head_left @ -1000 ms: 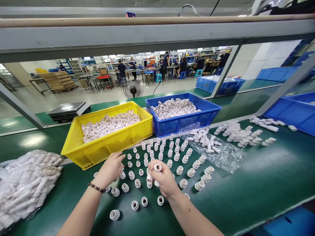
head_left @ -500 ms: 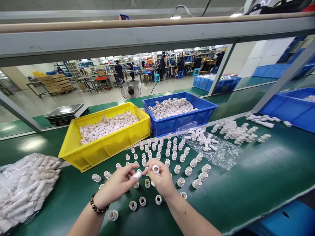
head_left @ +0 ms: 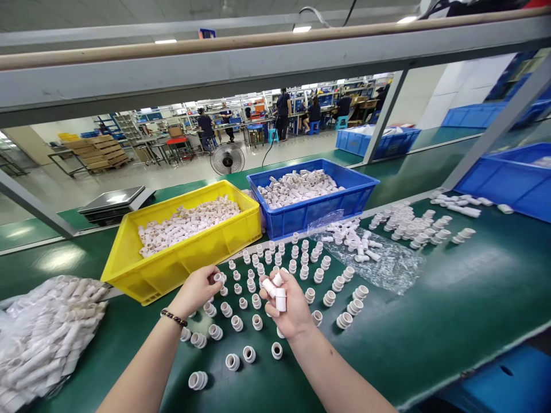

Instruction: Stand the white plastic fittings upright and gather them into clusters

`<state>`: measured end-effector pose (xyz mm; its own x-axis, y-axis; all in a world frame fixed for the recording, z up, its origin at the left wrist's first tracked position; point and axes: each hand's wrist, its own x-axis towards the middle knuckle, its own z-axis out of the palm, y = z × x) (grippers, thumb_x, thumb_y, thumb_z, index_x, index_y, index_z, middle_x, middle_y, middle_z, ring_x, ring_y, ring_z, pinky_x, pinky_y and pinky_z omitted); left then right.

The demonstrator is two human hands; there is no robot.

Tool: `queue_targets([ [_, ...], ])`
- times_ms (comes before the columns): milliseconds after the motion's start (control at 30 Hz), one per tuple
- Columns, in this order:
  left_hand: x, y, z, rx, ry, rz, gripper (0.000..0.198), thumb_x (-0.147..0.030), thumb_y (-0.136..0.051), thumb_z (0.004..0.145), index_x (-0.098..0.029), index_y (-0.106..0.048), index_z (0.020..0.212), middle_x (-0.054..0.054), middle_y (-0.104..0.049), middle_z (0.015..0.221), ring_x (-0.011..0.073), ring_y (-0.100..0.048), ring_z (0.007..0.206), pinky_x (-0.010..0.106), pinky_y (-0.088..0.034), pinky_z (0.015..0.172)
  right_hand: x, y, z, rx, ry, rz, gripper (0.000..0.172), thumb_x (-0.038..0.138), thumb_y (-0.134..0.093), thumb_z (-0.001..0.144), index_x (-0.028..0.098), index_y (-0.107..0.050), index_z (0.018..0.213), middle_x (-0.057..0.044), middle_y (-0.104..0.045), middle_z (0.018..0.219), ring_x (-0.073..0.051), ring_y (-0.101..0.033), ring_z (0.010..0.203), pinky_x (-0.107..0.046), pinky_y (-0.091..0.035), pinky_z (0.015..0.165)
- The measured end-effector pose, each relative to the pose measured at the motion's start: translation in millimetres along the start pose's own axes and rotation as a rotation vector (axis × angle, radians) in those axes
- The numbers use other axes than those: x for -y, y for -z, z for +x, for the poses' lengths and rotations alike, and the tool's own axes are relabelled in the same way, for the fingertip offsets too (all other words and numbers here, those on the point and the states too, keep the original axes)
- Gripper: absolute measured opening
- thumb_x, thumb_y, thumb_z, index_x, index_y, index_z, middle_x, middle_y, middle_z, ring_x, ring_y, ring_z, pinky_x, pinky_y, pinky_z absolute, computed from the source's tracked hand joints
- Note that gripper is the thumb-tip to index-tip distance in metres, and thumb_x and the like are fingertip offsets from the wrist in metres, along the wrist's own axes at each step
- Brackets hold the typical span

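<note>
My left hand (head_left: 198,291) reaches toward the yellow crate side, thumb and fingers pinched on a white pipe fitting (head_left: 220,278) at the left of the standing rows. My right hand (head_left: 293,307) is turned partly palm up, its fingers curled round several loose white pipe fittings (head_left: 280,299). Below and around both hands, many white ringed fittings (head_left: 232,362) stand upright on the green table (head_left: 387,355), most with the open end up. Some standing fittings are hidden behind my right hand.
A yellow crate (head_left: 185,261) and a blue crate (head_left: 318,215) full of white pieces stand behind the rows. A bag of white tubes (head_left: 47,338) lies at left. Plastic film (head_left: 396,267) with loose tees lies at right. A metal frame (head_left: 275,57) crosses above.
My left hand has moved left and away from my right hand, to a fitting at the left of the rows. My right hand has turned, showing the several fittings in it.
</note>
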<state>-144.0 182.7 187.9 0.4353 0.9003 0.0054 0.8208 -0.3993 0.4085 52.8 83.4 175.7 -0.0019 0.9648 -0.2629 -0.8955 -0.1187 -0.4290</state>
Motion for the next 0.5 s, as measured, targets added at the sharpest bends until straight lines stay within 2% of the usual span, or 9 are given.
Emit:
queue_targets([
  [67,1,-2.8,1,0.033,-0.002,0.074,0.02,-0.034,-0.046,0.074,-0.021,-0.059,0.081,0.002,-0.062,0.074,0.018,-0.056,0.069,0.027,-0.039,0.061,1,0,0,0.015,-0.019,0.023,0.023,0.036,-0.059,0.069,0.018,-0.045,0.076,-0.002,-0.055,0.08,-0.01,-0.051,0.052,-0.011,-0.022,0.027],
  [233,3,-6.6,5,0.066,-0.052,0.266,0.019,-0.026,-0.047,0.073,-0.022,-0.064,0.081,0.006,-0.066,0.08,0.0237,-0.055,0.082,0.037,-0.032,0.076,0,-1,0,-0.004,0.012,-0.017,0.024,0.036,-0.061,0.069,0.018,-0.045,0.075,-0.001,-0.055,0.078,-0.009,-0.051,0.051,-0.011,-0.024,0.027],
  [500,-1,-13.4,8,0.107,-0.154,0.435,0.019,-0.015,-0.043,0.072,-0.02,-0.06,0.069,0.006,-0.065,0.074,0.0233,-0.054,0.078,0.035,-0.03,0.069,-5,1,2,-0.018,0.072,-0.089,0.03,0.037,-0.066,0.069,0.019,-0.05,0.087,-0.001,-0.055,0.08,-0.009,-0.052,0.053,-0.01,-0.027,0.027],
])
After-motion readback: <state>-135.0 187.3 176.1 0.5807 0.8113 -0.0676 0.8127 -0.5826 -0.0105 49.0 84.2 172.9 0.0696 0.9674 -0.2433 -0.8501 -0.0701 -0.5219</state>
